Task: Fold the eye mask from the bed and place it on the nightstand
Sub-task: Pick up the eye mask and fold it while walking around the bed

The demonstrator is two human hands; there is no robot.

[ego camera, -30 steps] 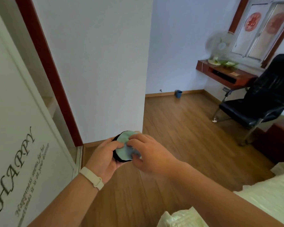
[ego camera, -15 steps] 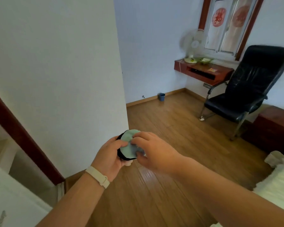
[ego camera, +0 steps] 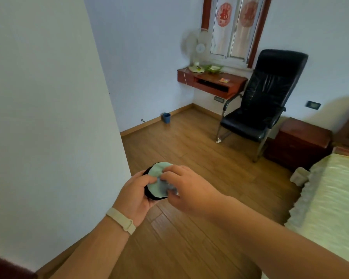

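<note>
Since a moment ago our view has swung round to the dark red wooden nightstand (ego camera: 298, 142), while our left hand (ego camera: 136, 195) and right hand (ego camera: 186, 188) pinch the folded pale-green, black-edged fabric eye mask (ego camera: 156, 184), ready to carry over.

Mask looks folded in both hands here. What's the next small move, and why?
Probably carry it toward the nightstand: the eye mask sits bunched between the left hand and right hand, over the floor, with the nightstand across the room beside the bed.

Both arms reach forward, left hand (ego camera: 136, 193) and right hand (ego camera: 186, 189) meeting, fingers curled in a shared grip.
</note>
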